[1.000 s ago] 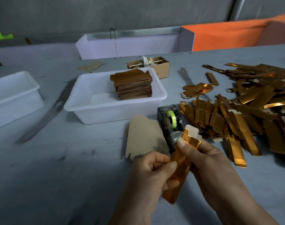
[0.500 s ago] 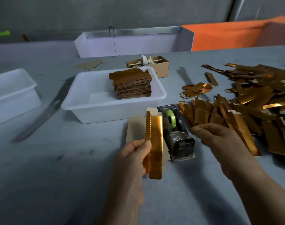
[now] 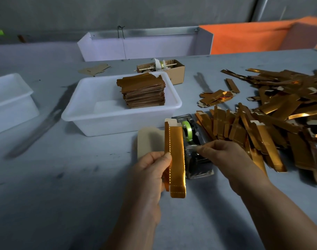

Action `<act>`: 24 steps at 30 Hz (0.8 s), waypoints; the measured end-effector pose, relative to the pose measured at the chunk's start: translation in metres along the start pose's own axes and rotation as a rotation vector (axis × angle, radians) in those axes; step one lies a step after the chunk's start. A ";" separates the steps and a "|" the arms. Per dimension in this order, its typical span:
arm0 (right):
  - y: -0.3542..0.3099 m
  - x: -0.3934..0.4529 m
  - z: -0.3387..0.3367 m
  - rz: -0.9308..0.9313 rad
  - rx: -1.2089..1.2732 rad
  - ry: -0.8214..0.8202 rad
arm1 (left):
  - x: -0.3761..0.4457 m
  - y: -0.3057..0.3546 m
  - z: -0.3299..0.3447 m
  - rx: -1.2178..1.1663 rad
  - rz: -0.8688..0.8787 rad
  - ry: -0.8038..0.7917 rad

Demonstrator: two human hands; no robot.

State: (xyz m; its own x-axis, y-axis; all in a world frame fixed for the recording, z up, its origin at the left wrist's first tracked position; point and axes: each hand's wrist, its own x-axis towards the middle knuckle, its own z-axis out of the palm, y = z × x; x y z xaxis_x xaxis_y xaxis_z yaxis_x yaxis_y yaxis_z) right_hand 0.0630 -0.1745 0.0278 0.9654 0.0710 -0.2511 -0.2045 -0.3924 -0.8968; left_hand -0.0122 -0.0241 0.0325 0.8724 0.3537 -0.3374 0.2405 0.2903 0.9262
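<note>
The flat gold carton stands upright, gripped in my left hand above the bench toward its near edge, just left of the tape dispenser. My right hand pinches the clear tape end there. Behind sits a white tub; a pile of gold cartons spreads toward the right edge.
</note>
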 end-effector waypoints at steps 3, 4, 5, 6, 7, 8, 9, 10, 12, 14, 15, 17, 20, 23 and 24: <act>-0.001 -0.002 -0.002 -0.022 -0.054 -0.014 | -0.002 0.001 0.003 0.007 0.027 -0.034; -0.002 -0.003 -0.003 -0.023 -0.071 -0.023 | -0.002 0.000 0.005 0.016 0.037 -0.046; -0.003 -0.002 -0.005 -0.019 -0.080 -0.034 | -0.003 -0.001 0.007 0.027 0.044 -0.057; -0.004 -0.002 -0.007 -0.009 -0.076 -0.049 | -0.003 -0.002 0.011 0.041 0.050 -0.066; -0.005 -0.002 -0.008 0.005 -0.060 -0.064 | -0.003 -0.004 0.015 0.055 0.050 -0.076; -0.007 -0.002 -0.008 0.018 -0.035 -0.073 | -0.003 -0.005 0.020 0.064 0.045 -0.085; -0.008 -0.002 -0.007 0.031 -0.008 -0.071 | -0.003 -0.006 0.024 0.060 0.031 -0.088; -0.009 -0.003 -0.006 0.044 0.017 -0.061 | -0.003 -0.007 0.028 0.041 0.012 -0.086; -0.010 -0.005 -0.004 0.064 0.051 -0.042 | -0.002 -0.008 0.032 -0.006 -0.018 -0.075; -0.010 -0.006 -0.004 0.066 0.069 -0.041 | -0.001 -0.009 0.032 -0.006 -0.016 -0.059; -0.011 -0.006 -0.003 0.066 0.073 -0.039 | -0.001 -0.011 0.032 0.002 -0.007 -0.056; -0.010 -0.006 -0.001 0.078 0.092 -0.034 | -0.002 -0.013 0.032 0.007 0.012 -0.058; -0.010 -0.007 0.002 0.122 0.214 -0.059 | -0.003 -0.014 0.032 0.005 0.012 -0.062; -0.013 -0.007 -0.002 0.150 0.416 -0.100 | -0.003 -0.016 0.031 -0.006 -0.003 -0.053; -0.014 -0.006 -0.004 0.152 0.445 -0.098 | -0.002 -0.017 0.031 -0.006 -0.006 -0.049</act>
State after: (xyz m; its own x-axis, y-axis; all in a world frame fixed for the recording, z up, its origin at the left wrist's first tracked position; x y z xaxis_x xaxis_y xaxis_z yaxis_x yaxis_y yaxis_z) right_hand 0.0601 -0.1731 0.0430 0.9038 0.1376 -0.4053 -0.4122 0.0245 -0.9108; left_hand -0.0052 -0.0570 0.0230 0.8910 0.3077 -0.3338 0.2432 0.2975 0.9232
